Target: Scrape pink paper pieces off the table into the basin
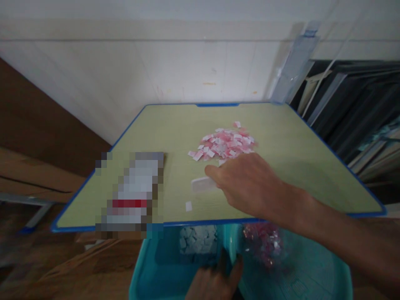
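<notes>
My right hand (246,181) is closed above the board, just in front of a loose heap of small pink and white paper-like pieces (223,143). A pale, flat, whitish piece (203,184) sticks out to the left from beneath its thumb, and the curled fingers hide the rest of it. One small white square (188,206) lies apart near the board's front edge. Below that edge, my left hand (214,279) is partly in view with thumb and a finger spread, close to where two teal tubs meet. Nothing shows between its fingers.
The yellowish board (175,121) has a blue rim. A blurred-out rectangular object lies at its left. White pieces (198,239) sit in the left teal tub (139,266); a clear bag of pink pieces (265,243) rests in the right one. Dark panels (353,91) lean at right.
</notes>
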Available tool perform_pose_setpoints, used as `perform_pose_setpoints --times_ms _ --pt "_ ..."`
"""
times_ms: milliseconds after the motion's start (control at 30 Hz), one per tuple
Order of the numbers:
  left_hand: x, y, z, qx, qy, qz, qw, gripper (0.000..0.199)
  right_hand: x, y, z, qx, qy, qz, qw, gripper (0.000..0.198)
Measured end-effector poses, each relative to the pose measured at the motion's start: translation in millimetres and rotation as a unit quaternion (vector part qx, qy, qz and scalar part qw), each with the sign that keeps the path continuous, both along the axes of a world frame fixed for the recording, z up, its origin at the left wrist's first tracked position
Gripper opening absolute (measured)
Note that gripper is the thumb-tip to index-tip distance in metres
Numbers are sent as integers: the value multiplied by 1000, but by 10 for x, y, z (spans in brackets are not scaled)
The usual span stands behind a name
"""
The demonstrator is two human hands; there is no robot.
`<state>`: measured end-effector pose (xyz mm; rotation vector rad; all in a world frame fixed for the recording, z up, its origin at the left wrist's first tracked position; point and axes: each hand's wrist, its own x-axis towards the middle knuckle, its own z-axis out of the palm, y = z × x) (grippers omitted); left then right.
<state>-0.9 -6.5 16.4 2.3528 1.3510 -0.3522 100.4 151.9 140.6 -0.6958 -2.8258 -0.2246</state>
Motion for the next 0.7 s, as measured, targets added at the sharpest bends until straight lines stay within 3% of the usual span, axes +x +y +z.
perform_pose_setpoints --times_ms 167,467,567,700 --pt "3 -2 51 -24 -8 20 999 72 -131 -73 1 -34 13 12 999 10" --pt "11 -36 -24 -19 -42 40 998 70 -175 -331 -2 -54 34 24 998 15" --pt "1 -50 -39 -14 -48 40 998 72 -156 -361 67 -50 27 39 998 14" --pt "-13 -45 0 -13 -52 49 997 72 41 -217 237 -24 -27 -17 999 10"
